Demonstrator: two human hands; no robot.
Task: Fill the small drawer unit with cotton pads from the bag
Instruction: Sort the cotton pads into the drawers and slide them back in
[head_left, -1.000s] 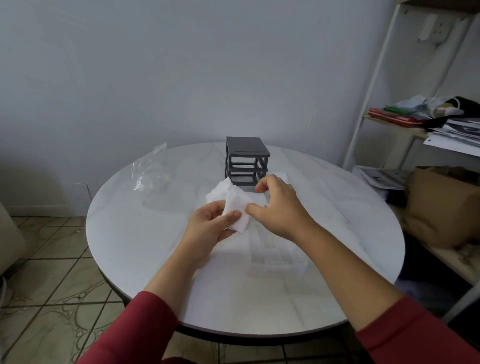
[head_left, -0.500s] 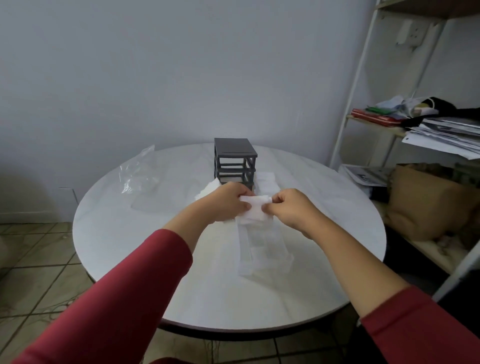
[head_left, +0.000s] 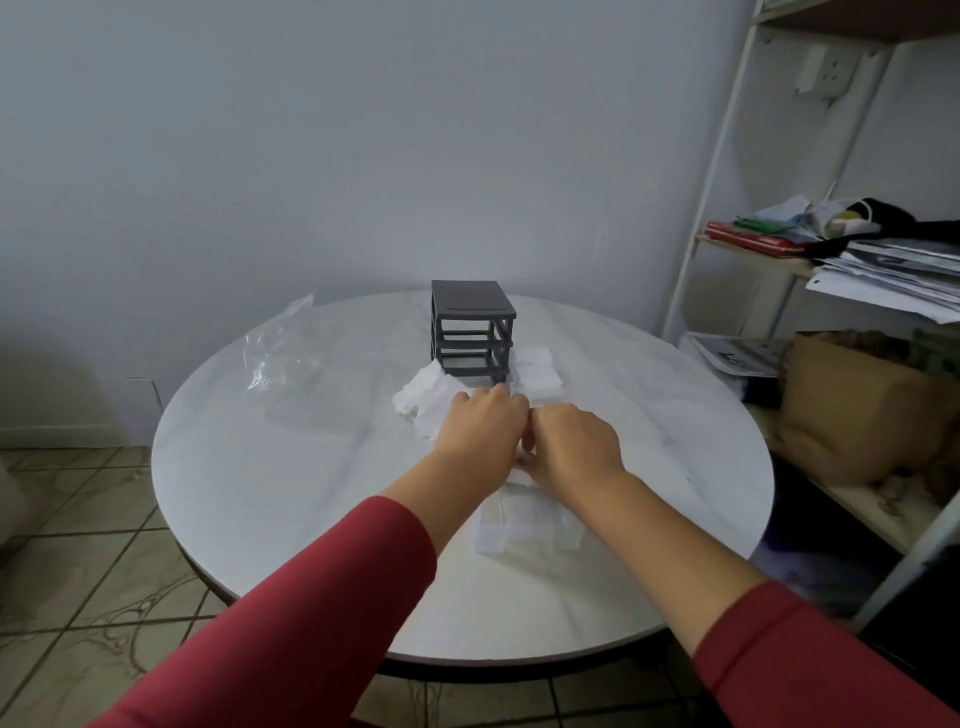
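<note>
The dark grey drawer unit (head_left: 471, 328) stands at the back middle of the round table, its slots showing no drawers. Loose white cotton pads lie in a heap (head_left: 423, 397) at its front left and in another pile (head_left: 537, 370) at its front right. Clear plastic drawers (head_left: 524, 525) lie on the table nearer me. My left hand (head_left: 483, 427) and my right hand (head_left: 571, 444) are side by side, palms down, at the far end of these drawers. Their fingers curl onto a stack of cotton pads (head_left: 521, 475), of which only a white edge shows.
A crumpled clear plastic bag (head_left: 283, 349) lies at the table's (head_left: 311, 493) back left. A white metal shelf (head_left: 727, 171) with papers and a brown paper bag (head_left: 852, 410) stands close on the right. The floor is tiled.
Both hands have gone forward and down with the stack of pads, from held up in the air to pressed low over the clear drawers. The camera has tilted a little.
</note>
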